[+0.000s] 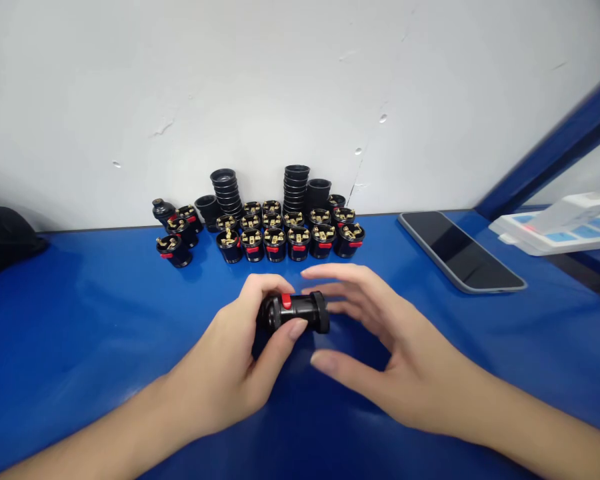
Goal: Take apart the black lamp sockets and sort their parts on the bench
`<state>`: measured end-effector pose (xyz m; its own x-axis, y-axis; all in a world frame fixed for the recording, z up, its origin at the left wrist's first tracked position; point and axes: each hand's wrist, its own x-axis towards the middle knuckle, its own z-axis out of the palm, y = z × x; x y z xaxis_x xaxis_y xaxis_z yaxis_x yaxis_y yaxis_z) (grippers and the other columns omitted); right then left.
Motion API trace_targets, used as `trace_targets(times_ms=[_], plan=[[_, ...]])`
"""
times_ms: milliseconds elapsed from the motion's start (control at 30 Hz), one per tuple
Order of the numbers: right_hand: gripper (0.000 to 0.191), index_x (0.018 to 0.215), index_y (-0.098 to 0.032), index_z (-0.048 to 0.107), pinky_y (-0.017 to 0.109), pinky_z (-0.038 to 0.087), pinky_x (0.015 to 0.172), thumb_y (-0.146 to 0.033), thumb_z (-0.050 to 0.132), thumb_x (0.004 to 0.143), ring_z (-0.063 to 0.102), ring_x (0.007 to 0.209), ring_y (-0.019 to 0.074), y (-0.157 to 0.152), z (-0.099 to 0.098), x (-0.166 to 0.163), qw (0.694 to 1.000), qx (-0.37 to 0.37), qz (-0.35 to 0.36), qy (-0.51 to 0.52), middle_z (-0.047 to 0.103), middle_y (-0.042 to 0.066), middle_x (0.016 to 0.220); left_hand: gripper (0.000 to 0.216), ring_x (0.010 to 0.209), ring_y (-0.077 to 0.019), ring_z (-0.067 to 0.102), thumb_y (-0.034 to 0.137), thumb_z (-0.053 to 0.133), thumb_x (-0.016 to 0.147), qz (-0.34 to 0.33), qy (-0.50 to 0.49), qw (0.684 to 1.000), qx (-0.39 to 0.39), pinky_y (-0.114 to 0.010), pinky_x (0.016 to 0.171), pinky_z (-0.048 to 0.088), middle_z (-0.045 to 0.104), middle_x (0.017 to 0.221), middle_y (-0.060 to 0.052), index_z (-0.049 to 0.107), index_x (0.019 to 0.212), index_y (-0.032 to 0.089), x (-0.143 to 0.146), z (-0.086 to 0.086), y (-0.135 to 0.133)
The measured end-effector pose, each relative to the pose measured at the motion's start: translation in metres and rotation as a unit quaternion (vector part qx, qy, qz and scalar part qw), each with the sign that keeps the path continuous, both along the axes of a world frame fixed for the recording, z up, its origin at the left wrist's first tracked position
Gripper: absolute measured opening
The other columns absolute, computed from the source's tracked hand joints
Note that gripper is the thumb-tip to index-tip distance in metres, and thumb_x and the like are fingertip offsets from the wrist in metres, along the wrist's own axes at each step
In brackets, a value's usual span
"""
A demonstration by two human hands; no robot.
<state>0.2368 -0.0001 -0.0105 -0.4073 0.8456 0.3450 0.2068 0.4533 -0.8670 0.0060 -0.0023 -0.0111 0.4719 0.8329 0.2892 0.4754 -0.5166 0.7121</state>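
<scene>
Low over the blue table, my left hand (253, 340) grips a black electrical plug connector (300, 312) lying sideways, its thumb along the near side. A red tab shows on the connector's top, and a wider ring forms its right end. Part of the left end is hidden by the fingers. My right hand (375, 333) is open just right of that ring, thumb and fingers spread around air. Beyond the hands stand rows of black connector bodies (275, 245) with brass terminals facing up and red tabs on their fronts.
Two stacks of black rings (296, 189) rise behind the rows by the white wall (300, 87). More connector parts (175, 251) sit at the left. A phone (460, 250) lies at the right, near a white compartment box (560, 230). Something black (7, 237) is at the left edge.
</scene>
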Motion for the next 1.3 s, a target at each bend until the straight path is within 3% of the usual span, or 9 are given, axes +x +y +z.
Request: trace_targets(times_ms=[100, 167, 300, 400, 700, 867, 1033, 1133, 1300], plan=[[0.024, 0.123, -0.025, 0.062, 0.031, 0.07, 0.082, -0.035, 0.068, 0.102, 0.08, 0.092, 0.0192, 0.0007, 0.0008, -0.0001, 0.993, -0.118, 0.017, 0.015, 0.078, 0.005, 0.107, 0.029, 0.081, -0.012, 0.062, 0.024, 0.057, 0.107, -0.003, 0.019, 0.999, 0.038, -0.023, 0.071, 0.05, 0.065, 0.107, 0.001, 0.043, 0.131, 0.031, -0.001, -0.0007, 0.0003], [0.019, 0.116, -0.024, 0.064, 0.029, 0.07, 0.081, -0.034, 0.07, 0.101, 0.08, 0.087, 0.0167, 0.0025, -0.0013, 0.0012, 0.993, -0.114, 0.021, 0.027, 0.077, 0.003, 0.103, 0.026, 0.077, -0.0116, 0.061, 0.024, 0.055, 0.108, -0.002, 0.019, 0.999, 0.028, -0.023, 0.068, 0.049, 0.065, 0.102, 0.002, 0.044, 0.131, 0.03, -0.0013, 0.0002, 0.0005], [0.027, 0.12, -0.027, 0.066, 0.032, 0.066, 0.097, -0.014, 0.072, 0.097, 0.075, 0.112, 0.0179, 0.0051, -0.0051, 0.0045, 0.998, 0.069, 0.01, 0.005, 0.07, 0.005, 0.122, 0.017, 0.074, -0.0136, 0.061, 0.039, 0.047, 0.113, 0.011, -0.02, 0.998, -0.057, -0.025, 0.06, 0.045, 0.067, 0.096, 0.001, 0.049, 0.126, 0.028, -0.0004, 0.0039, 0.0007], [0.03, 0.116, -0.027, 0.068, 0.03, 0.065, 0.095, -0.004, 0.066, 0.097, 0.074, 0.11, 0.0162, 0.0036, -0.0043, 0.0057, 0.98, 0.191, -0.004, -0.055, 0.07, 0.005, 0.123, 0.029, 0.071, -0.0142, 0.058, 0.052, 0.042, 0.113, 0.03, -0.052, 0.991, -0.116, -0.026, 0.057, 0.041, 0.063, 0.083, 0.002, 0.056, 0.115, 0.026, 0.0016, 0.0065, 0.0005], [0.036, 0.115, -0.028, 0.066, 0.035, 0.065, 0.101, 0.003, 0.06, 0.098, 0.075, 0.114, 0.019, 0.0011, -0.004, 0.0049, 0.957, 0.281, 0.004, -0.075, 0.07, 0.007, 0.123, 0.045, 0.065, -0.0123, 0.052, 0.063, 0.044, 0.11, 0.051, -0.119, 0.97, -0.208, -0.026, 0.06, 0.041, 0.061, 0.072, 0.004, 0.058, 0.097, 0.022, 0.005, 0.005, 0.0008], [0.058, 0.143, -0.022, 0.054, 0.033, 0.06, 0.11, -0.023, 0.081, 0.093, 0.069, 0.127, 0.0217, 0.0028, -0.0022, 0.0049, 0.985, 0.164, -0.007, -0.056, 0.066, 0.011, 0.138, 0.026, 0.074, -0.0122, 0.059, 0.051, 0.049, 0.111, 0.036, -0.086, 0.988, -0.126, -0.024, 0.061, 0.044, 0.066, 0.09, 0.003, 0.054, 0.121, 0.028, 0.0, 0.0017, -0.0014], [0.025, 0.125, -0.024, 0.063, 0.022, 0.068, 0.087, -0.02, 0.07, 0.101, 0.078, 0.096, 0.0127, 0.0043, -0.0026, 0.0062, 0.999, 0.047, 0.014, -0.004, 0.074, 0.002, 0.111, 0.022, 0.083, -0.0124, 0.065, 0.042, 0.052, 0.111, 0.011, -0.048, 0.996, -0.075, -0.023, 0.065, 0.047, 0.069, 0.105, 0.002, 0.048, 0.131, 0.032, -0.0032, -0.0002, 0.0005], [0.031, 0.126, -0.023, 0.066, 0.026, 0.064, 0.099, -0.011, 0.071, 0.098, 0.073, 0.115, 0.0158, 0.0052, -0.0041, 0.007, 0.992, 0.126, 0.017, -0.001, 0.069, 0.006, 0.126, 0.025, 0.074, -0.0122, 0.061, 0.05, 0.047, 0.112, 0.036, -0.069, 0.991, -0.113, -0.023, 0.06, 0.044, 0.068, 0.093, 0.003, 0.054, 0.124, 0.029, -0.0004, 0.0022, 0.0029], [0.033, 0.113, -0.021, 0.071, 0.023, 0.058, 0.107, 0.006, 0.065, 0.094, 0.071, 0.117, 0.0126, 0.0038, -0.0033, 0.0064, 0.961, 0.271, 0.013, -0.053, 0.069, 0.006, 0.124, 0.043, 0.065, -0.0118, 0.055, 0.062, 0.044, 0.11, 0.063, -0.108, 0.974, -0.188, -0.024, 0.06, 0.043, 0.061, 0.072, 0.004, 0.06, 0.101, 0.023, 0.0045, 0.0072, 0.0027]])
